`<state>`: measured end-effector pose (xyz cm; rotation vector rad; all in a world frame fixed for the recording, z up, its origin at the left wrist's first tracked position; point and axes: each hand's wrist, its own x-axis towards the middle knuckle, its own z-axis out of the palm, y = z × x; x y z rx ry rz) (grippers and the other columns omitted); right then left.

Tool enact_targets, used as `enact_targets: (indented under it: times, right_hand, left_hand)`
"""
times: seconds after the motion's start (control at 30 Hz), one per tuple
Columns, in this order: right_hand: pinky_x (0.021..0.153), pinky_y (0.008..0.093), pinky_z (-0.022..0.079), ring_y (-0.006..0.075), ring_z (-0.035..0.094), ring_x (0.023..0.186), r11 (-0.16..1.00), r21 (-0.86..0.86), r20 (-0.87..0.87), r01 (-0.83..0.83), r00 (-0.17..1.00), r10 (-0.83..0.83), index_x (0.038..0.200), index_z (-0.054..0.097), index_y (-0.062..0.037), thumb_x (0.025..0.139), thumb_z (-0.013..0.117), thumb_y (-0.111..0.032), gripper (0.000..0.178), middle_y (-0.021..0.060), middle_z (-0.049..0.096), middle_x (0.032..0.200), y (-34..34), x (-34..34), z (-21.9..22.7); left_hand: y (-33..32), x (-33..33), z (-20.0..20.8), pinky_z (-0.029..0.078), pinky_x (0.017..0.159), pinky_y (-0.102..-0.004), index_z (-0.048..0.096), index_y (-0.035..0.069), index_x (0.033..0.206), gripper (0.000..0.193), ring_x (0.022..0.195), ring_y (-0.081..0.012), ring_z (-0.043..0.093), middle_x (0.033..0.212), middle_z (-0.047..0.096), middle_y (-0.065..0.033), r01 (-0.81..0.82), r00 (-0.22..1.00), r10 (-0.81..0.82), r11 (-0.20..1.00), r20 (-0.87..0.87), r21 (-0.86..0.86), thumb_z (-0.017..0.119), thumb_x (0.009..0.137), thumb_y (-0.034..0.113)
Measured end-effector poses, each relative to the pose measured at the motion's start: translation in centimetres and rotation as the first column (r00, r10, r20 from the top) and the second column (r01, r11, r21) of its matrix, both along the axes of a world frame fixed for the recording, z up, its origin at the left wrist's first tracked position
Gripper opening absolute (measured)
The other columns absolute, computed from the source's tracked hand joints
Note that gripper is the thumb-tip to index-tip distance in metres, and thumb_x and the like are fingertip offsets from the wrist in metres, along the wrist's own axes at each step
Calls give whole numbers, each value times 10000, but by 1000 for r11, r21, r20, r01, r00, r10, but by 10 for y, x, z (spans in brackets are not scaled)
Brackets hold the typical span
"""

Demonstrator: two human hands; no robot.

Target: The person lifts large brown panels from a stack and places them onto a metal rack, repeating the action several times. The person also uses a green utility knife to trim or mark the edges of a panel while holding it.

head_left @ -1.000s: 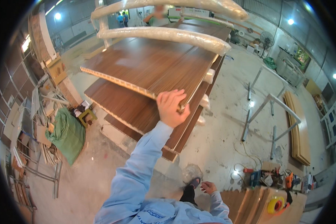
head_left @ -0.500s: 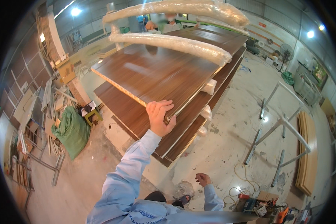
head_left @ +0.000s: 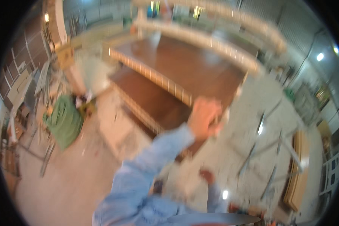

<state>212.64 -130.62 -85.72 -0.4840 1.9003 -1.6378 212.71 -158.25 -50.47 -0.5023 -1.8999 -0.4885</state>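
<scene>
My left hand (head_left: 205, 118) grips the near corner of the top brown wood-grain panel (head_left: 177, 56), its fingers over the top face and the thumb by the edge, all smeared by motion. Below that panel lies another brown panel (head_left: 147, 96), set further left, with more panel edges under it. Across the top panel runs a thick bar wrapped in clear film (head_left: 199, 39). Low beside my body hangs my right hand (head_left: 207, 175), apart from the stack and too blurred to show its fingers.
A stuffed green sack (head_left: 64, 122) stands on the floor at left, near scrap strips (head_left: 41, 84). To the right are metal frame legs (head_left: 252, 150) and a stack of light boards (head_left: 295, 173). A second wrapped bar (head_left: 229, 15) is further back.
The view has swung and blurred. My left hand and the top panel's near corner now appear further right, the hand still on that corner. My right hand stays low.
</scene>
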Motion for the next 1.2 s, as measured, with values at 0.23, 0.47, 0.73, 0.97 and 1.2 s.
enact_targets:
  times: [0.23,0.47,0.73,0.97,1.2]
  right_hand:
    - [636,333,557,224,695,799,990,81,96,115,988,-123,1163,635,-44,914,616,-254,327,112,715,951,-22,-39,24]
    - [564,315,549,168,686,707,718,692,189,71,942,-276,1008,694,-43,908,594,-229,234,90,719,847,45,31,-74]
    - [585,312,574,182,695,652,713,698,-126,-70,968,218,1011,714,-54,834,718,-289,294,111,710,803,112,101,-146]
    - [585,313,574,182,696,656,752,659,152,-17,982,-111,1011,712,-53,834,720,-282,290,112,710,803,106,69,-130]
    - [585,313,575,183,697,660,812,582,262,39,936,-233,1011,710,-51,834,722,-275,286,113,710,803,121,35,-102]
  left_hand:
    - [-108,-42,16,230,1139,-486,527,82,1319,492,1363,-277,375,1414,480,-105,-107,987,112,993,115,-56,595,901,334]
    - [-118,-81,14,217,1140,-490,513,70,1329,479,1379,-273,340,1410,475,-88,-30,953,54,996,299,-84,591,904,277]
    - [-170,-138,25,207,1126,-527,544,40,1293,449,1394,-321,315,1419,470,-139,-271,959,271,962,80,-6,551,933,310]
    - [-169,-165,6,258,1101,-506,596,75,1238,387,1339,-296,400,1351,542,-116,-376,925,377,926,47,-21,545,946,324]
    - [-52,-166,-12,190,1150,-498,391,49,1437,596,1436,-384,216,1546,280,-164,-238,963,229,970,144,49,592,903,220]
